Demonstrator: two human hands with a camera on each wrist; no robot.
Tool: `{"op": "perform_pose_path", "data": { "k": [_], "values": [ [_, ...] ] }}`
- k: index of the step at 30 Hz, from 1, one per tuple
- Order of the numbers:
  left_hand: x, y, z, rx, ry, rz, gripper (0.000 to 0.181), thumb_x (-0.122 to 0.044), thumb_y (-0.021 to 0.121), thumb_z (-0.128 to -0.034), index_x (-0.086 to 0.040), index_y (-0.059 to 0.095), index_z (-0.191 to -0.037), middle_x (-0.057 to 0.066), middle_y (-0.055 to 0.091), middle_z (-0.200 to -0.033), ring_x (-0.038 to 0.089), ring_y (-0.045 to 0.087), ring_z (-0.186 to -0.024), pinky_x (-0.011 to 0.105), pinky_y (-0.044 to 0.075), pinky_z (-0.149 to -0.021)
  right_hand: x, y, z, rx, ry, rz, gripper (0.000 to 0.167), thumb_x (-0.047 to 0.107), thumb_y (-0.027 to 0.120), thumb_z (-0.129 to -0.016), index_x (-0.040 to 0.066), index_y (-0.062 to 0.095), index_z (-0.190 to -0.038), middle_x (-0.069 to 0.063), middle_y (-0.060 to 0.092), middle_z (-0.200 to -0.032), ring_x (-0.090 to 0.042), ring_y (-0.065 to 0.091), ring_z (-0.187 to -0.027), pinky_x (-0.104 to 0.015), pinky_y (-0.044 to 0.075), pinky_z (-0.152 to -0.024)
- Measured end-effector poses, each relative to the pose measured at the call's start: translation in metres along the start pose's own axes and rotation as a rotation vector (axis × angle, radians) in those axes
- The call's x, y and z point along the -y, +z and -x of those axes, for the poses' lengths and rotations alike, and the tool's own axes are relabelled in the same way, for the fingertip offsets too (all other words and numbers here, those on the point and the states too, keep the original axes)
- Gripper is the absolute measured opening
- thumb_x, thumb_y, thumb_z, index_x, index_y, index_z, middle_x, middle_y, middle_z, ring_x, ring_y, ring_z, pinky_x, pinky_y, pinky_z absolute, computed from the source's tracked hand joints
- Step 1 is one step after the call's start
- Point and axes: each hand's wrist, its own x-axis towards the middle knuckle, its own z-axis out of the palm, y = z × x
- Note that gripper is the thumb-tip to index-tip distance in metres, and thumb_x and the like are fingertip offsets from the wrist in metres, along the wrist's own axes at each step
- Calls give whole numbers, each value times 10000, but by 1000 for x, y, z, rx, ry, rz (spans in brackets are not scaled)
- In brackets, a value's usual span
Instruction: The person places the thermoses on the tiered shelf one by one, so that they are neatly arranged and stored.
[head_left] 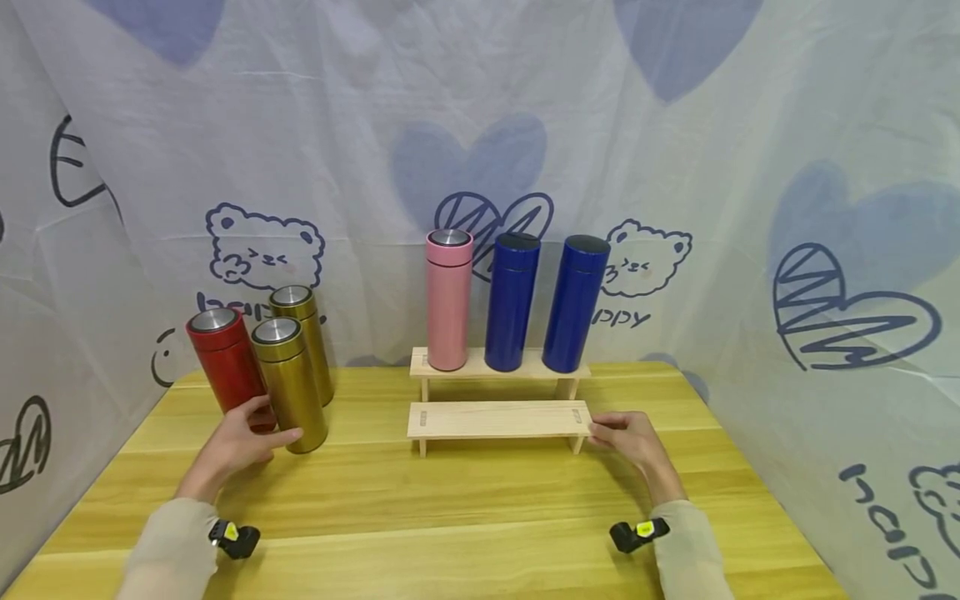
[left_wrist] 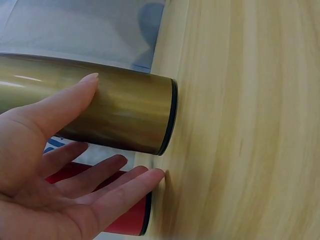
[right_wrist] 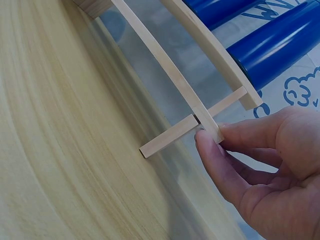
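My left hand (head_left: 242, 437) is at the front gold thermos bottle (head_left: 294, 392). In the left wrist view the thumb (left_wrist: 70, 102) lies across the side of that bottle, though I cannot tell whether it presses. The other fingers extend, spread and fairly straight, between it and the red thermos bottle (left_wrist: 127, 212). Behind stands a second gold bottle (head_left: 318, 354). On the right, my right hand (head_left: 630, 435) pinches the end of the lower board of a two-step wooden rack (head_left: 498, 419) between thumb and fingers. Its upper step bears a pink bottle (head_left: 448, 308) and two blue bottles (head_left: 513, 304).
The rack and bottles stand on a yellowish wood-grain table (head_left: 420, 517). A pale curtain (head_left: 360, 167) printed with hearts and bears hangs close behind and along both sides. The lower board has nothing standing on it.
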Motion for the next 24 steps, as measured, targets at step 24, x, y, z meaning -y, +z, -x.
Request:
{"op": "perform_pose_path", "data": {
  "k": [24],
  "values": [
    [-1, 10, -6, -28, 39, 73, 1040, -404, 767, -931, 70, 139, -1611, 385, 367, -1528, 521, 458, -1335, 479, 624, -945, 1, 1, 2, -14, -10, 11, 351, -79, 637, -961, -257, 573, -1257, -257, 735, -1075, -90, 738, -764, -239, 645, -753]
  ]
}}
